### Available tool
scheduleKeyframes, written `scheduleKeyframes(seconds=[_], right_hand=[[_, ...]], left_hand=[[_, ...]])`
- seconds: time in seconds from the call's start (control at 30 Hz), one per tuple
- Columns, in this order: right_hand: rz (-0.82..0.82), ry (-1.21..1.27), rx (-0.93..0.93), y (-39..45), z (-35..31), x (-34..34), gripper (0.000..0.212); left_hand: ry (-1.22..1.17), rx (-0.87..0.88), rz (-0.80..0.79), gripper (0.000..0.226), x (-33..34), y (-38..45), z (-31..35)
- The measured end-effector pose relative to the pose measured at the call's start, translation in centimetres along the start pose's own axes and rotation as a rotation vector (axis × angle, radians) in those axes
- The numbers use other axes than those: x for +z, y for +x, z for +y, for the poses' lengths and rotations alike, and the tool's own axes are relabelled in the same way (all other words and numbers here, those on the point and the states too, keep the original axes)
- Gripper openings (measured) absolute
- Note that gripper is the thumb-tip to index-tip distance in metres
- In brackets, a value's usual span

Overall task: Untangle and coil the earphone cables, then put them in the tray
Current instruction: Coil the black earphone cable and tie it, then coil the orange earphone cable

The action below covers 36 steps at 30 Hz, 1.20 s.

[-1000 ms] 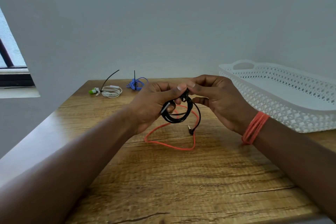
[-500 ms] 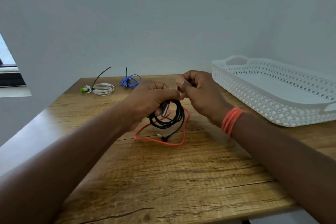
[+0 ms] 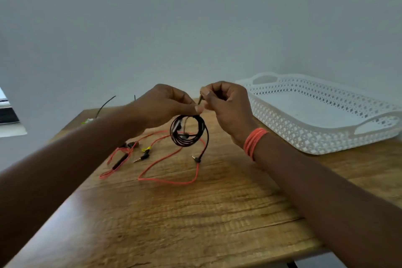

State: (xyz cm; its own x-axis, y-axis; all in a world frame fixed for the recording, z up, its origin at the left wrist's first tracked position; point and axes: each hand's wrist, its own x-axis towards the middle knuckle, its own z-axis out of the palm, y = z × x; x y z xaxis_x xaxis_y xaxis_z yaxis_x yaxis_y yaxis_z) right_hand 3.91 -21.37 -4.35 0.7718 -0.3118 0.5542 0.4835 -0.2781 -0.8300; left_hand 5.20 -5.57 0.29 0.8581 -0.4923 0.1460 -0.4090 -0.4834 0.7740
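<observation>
A black earphone cable (image 3: 188, 132) hangs in a round coil above the table, its jack end (image 3: 197, 159) dangling down. My left hand (image 3: 162, 104) pinches the top of the coil between thumb and fingers. My right hand (image 3: 226, 104) is just to the right of it, fingers curled, pinching a thin dark strand (image 3: 200, 99) that rises from the coil. A red-orange earphone cable (image 3: 169, 177) lies loose on the wooden table (image 3: 195, 224) below the coil. The white lattice tray (image 3: 282, 128) stands at the right, with nothing visible inside it.
Behind my left forearm, at the table's far left, a thin black tie (image 3: 105, 104) sticks up beside a bit of green and white earphone (image 3: 88, 120). A grey wall rises behind the table. Orange bands (image 3: 253, 140) circle my right wrist.
Both hands have lifted the black coil higher above the table. My right hand has drawn a strand up from the coil. More of the red-orange cable shows at the left.
</observation>
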Motion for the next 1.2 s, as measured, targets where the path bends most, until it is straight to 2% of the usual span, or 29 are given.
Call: scheduleKeyframes(seconds=[0.13,0.3,0.4,0.53,0.67,0.73,0.83,0.93,1.03,1.1,1.2], right_hand=[[0.007,-0.04,0.085,0.6,1.6,-0.1,0.014],[-0.1,-0.32,0.083,1.1,3.9,-0.2,0.004],[-0.149,-0.333,0.119,1.1,5.0,-0.3,0.004],[-0.184,-0.368,0.157,1.2,5.7,-0.3,0.004],[-0.221,-0.395,0.178,1.4,6.2,-0.1,0.007],[-0.235,-0.383,0.176,1.5,6.3,0.0,0.009],[-0.27,-0.367,0.189,1.4,6.1,-0.1,0.011],[-0.305,-0.405,0.188,1.3,5.7,-0.1,0.013],[-0.274,-0.39,0.164,1.3,5.3,-0.1,0.019],[-0.263,-0.383,0.159,1.2,4.9,-0.1,0.022],[-0.338,-0.365,0.165,1.0,4.6,-0.1,0.018]], left_hand=[[0.152,0.051,0.089,0.015,-1.3,2.6,-0.2],[0.102,0.094,0.249,0.011,-2.5,7.7,-1.6],[0.006,0.067,0.317,0.005,-2.2,10.5,-2.7],[-0.225,-0.056,0.41,0.007,-0.9,13.0,-4.2],[-0.389,-0.078,0.507,0.006,-0.6,13.9,-4.8],[-0.488,-0.078,0.498,0.006,-0.6,13.8,-4.6],[-0.543,-0.115,0.385,0.017,-0.9,13.5,-4.1],[-0.474,-0.199,0.246,0.026,-1.3,12.9,-3.6],[-0.363,-0.277,0.145,0.021,-1.7,12.3,-3.2],[-0.381,-0.305,0.119,0.023,-2.2,12.2,-2.9],[-0.498,-0.302,0.118,0.032,-2.8,12.6,-2.8]])
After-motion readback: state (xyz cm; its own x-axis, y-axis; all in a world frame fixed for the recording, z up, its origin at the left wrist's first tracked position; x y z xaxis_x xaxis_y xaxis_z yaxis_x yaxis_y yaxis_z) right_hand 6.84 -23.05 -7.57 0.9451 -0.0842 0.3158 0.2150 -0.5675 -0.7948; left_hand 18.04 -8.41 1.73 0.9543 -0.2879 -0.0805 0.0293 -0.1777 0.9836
